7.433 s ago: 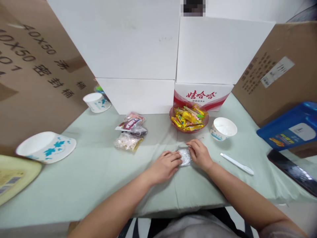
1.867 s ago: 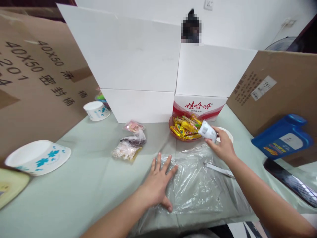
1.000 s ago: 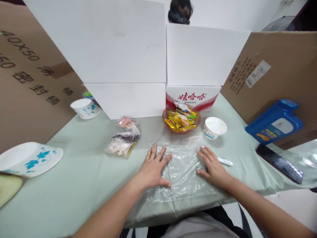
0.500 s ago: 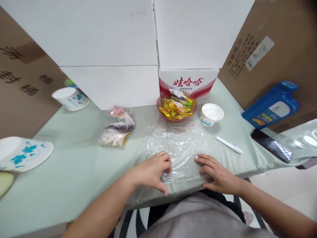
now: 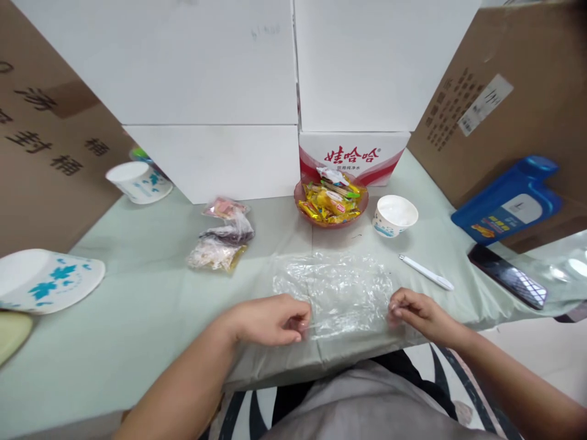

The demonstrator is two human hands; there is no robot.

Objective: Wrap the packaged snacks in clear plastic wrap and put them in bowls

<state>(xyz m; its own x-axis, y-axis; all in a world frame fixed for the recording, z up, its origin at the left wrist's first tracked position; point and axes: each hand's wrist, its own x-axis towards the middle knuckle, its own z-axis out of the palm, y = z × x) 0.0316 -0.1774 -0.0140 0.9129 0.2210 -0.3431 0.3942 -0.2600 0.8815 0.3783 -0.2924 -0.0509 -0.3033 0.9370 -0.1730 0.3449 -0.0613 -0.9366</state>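
Observation:
A clear, crinkled plastic bag lies flat near the front edge of the table. At its lower left, my left hand is closed with curled fingers, pinching the plastic. My right hand has its thumb and fingers pressed together on the bag's right edge. Beyond the bag stands a reddish see-through bowl heaped with yellow-wrapped snacks. Beside it is a white paper bowl, and a white pen-like stick lies to the right of the bag.
Small filled plastic packets lie at left. Paper bowls and a larger paper cup rest on their sides farther left. A blue bottle and a phone are at right. White boxes and brown cartons wall the table.
My fingers have closed on the bag's near-left part and right edge. My right hand has shifted slightly right, and the bag's far edge has come nearer, lying flatter. The view has shifted slightly.

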